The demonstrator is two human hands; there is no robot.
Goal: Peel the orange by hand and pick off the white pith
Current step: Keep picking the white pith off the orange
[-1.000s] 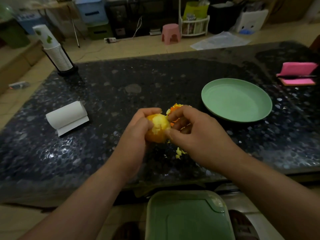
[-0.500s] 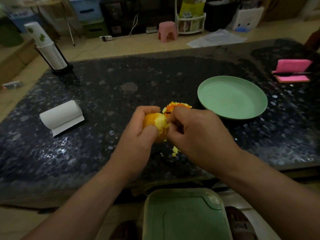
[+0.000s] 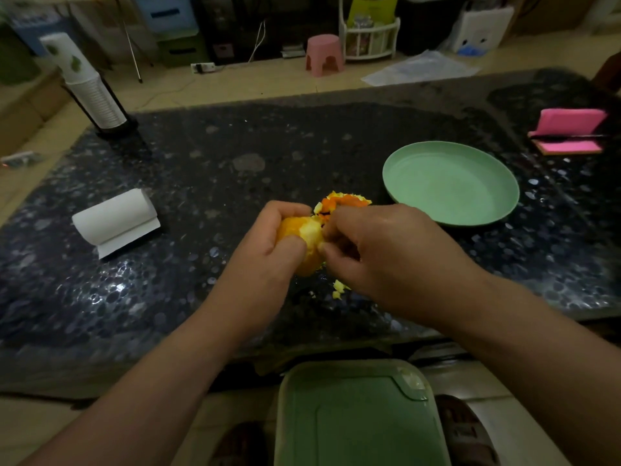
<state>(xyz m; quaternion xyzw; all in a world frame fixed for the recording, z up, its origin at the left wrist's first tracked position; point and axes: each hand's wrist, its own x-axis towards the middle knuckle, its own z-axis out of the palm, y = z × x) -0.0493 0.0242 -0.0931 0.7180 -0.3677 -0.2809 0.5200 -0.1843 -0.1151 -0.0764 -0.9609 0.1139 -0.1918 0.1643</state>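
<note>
2 hands are meeting at the frame's centre above the dark table (image 3: 235,156): the left hand (image 3: 268,250) is gripping the orange (image 3: 306,262), the right hand (image 3: 393,253) is pinching its pale peeled patch. Peel scraps (image 3: 346,200) are lying just behind.

the orange (image 3: 304,245), partly peeled with pale pith showing, was gripped by the left hand (image 3: 268,250) above the dark desk (image 3: 201,169), while the right hand (image 3: 386,253) pinched at its pith. peel pieces (image 3: 346,200) were heaped just behind the hands, near a green plate (image 3: 450,183). a paper roll (image 3: 116,220) lay at the left.
</note>
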